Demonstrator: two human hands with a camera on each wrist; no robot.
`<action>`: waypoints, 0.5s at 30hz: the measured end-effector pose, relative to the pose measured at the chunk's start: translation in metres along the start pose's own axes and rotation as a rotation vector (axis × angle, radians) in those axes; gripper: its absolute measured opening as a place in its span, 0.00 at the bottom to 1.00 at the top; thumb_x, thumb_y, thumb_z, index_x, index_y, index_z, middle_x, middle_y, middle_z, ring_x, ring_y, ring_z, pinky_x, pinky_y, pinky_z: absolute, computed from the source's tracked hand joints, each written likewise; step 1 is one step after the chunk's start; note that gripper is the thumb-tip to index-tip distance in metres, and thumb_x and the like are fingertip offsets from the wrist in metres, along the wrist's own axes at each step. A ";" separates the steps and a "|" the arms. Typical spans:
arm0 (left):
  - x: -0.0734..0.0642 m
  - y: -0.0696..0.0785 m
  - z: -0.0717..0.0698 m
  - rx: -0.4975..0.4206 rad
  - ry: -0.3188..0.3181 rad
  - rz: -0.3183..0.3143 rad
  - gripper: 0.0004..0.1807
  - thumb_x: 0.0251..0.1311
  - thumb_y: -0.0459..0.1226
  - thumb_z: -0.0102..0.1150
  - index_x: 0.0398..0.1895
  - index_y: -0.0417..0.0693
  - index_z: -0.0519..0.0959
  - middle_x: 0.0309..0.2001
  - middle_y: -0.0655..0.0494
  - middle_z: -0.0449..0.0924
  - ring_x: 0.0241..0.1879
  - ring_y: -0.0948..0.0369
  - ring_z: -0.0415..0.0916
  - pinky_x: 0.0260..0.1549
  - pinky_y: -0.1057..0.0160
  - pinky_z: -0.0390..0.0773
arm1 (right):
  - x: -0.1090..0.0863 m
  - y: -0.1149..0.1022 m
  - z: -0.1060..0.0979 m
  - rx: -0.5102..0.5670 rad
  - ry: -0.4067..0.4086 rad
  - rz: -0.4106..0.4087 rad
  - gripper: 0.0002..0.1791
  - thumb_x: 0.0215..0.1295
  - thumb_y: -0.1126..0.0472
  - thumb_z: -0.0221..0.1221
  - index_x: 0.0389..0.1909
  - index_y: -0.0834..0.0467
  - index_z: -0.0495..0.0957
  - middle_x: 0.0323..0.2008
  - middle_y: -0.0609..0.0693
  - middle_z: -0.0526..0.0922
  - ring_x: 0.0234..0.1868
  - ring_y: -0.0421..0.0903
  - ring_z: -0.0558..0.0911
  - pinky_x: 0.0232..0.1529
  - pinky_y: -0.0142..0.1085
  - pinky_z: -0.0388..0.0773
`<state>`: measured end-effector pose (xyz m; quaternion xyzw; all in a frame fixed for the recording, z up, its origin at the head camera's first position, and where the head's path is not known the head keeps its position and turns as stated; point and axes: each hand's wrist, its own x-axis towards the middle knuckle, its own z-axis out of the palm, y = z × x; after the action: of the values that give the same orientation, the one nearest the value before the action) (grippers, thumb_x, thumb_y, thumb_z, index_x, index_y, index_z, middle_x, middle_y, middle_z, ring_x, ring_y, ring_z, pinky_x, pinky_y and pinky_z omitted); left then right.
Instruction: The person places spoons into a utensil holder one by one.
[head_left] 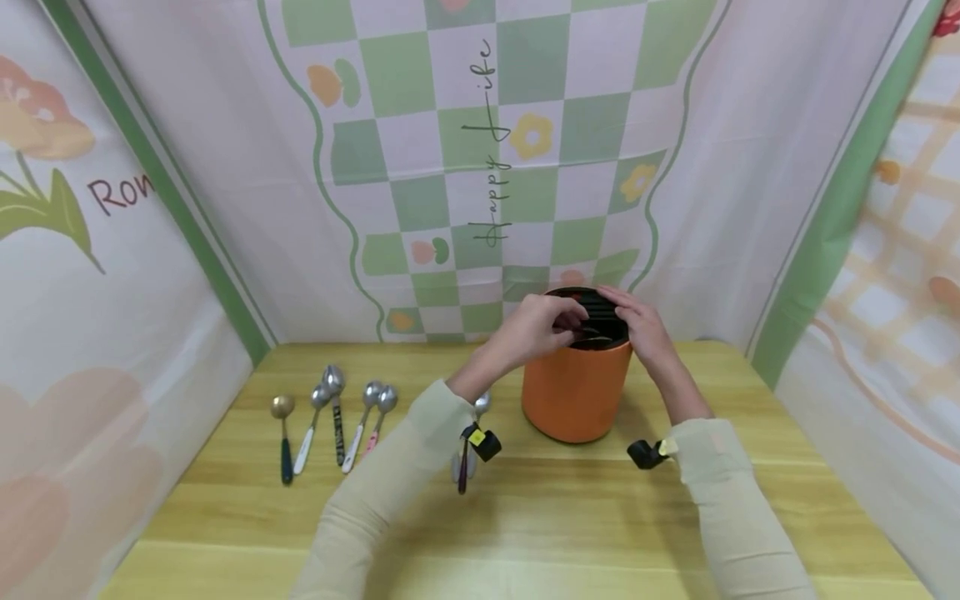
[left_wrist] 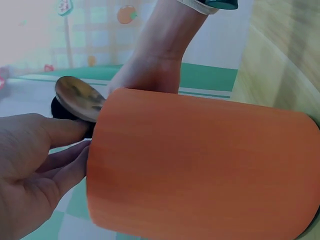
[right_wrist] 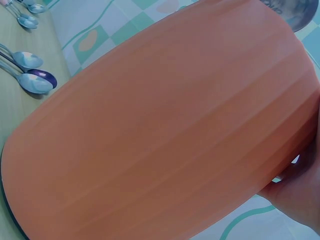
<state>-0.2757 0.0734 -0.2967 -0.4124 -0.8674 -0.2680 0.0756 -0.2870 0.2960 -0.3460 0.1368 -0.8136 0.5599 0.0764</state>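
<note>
An orange utensil holder (head_left: 576,392) with a black slotted top stands upright on the table. At its opening, my left hand (head_left: 534,327) pinches a spoon (left_wrist: 80,97) between thumb and fingers. The spoon's shiny bowl shows above the rim in the left wrist view, while its handle is hidden. Also in the right wrist view, part of the spoon bowl (right_wrist: 295,12) appears past the holder's top. My right hand (head_left: 647,333) rests on the right side of the holder's rim, its fingers laid straight along the edge.
Several spoons (head_left: 332,382) lie side by side on the left of the wooden table (head_left: 555,525), one with a gold bowl (head_left: 282,406). More spoons (right_wrist: 35,82) lie left of the holder, partly under my left forearm. Patterned cloth (head_left: 525,192) hangs behind and at both sides.
</note>
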 end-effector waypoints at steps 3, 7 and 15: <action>-0.007 -0.002 -0.005 -0.015 -0.022 0.024 0.15 0.65 0.34 0.63 0.55 0.45 0.81 0.50 0.52 0.85 0.47 0.64 0.84 0.45 0.77 0.80 | 0.000 0.001 0.000 0.000 -0.001 0.003 0.25 0.79 0.65 0.35 0.72 0.65 0.62 0.77 0.61 0.55 0.80 0.58 0.47 0.79 0.56 0.41; -0.019 -0.010 -0.010 -0.057 0.001 0.058 0.15 0.66 0.34 0.62 0.55 0.44 0.80 0.52 0.51 0.84 0.49 0.62 0.83 0.48 0.75 0.80 | 0.001 0.003 0.000 -0.001 0.000 0.012 0.25 0.79 0.66 0.34 0.73 0.63 0.62 0.77 0.60 0.55 0.80 0.58 0.47 0.79 0.56 0.40; -0.042 -0.026 -0.015 -0.136 0.076 -0.040 0.11 0.67 0.32 0.59 0.51 0.42 0.81 0.48 0.49 0.84 0.48 0.59 0.83 0.46 0.73 0.82 | 0.003 0.003 -0.001 -0.006 -0.010 0.028 0.25 0.80 0.64 0.33 0.74 0.61 0.60 0.78 0.60 0.52 0.80 0.58 0.45 0.79 0.56 0.39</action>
<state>-0.2691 0.0238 -0.3091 -0.3888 -0.8517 -0.3432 0.0750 -0.2904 0.2978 -0.3474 0.1278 -0.8177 0.5576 0.0647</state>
